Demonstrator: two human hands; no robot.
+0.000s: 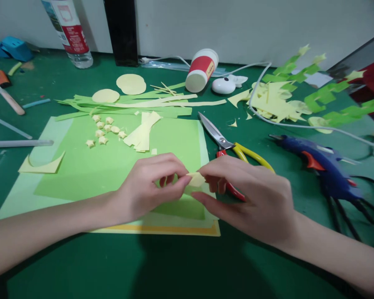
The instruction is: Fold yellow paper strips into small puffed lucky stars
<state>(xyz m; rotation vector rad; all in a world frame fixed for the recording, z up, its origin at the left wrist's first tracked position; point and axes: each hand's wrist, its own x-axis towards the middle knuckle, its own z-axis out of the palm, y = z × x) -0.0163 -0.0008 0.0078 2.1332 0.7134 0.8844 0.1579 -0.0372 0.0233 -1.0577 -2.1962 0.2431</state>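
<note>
Both hands (205,187) pinch paper (196,179) (scissors (233,149) just behind).

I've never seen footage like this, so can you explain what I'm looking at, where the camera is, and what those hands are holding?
The one picture comes from a camera worn on a person's head, looking down at their own bare hands. The left hand and right hand pinch a small yellow paper piece between their fingertips. Under them lie green paper sheets on a green table. Nearby are small folded paper stars, scissors, a blue glue gun and a tipped paper cup.
</note>
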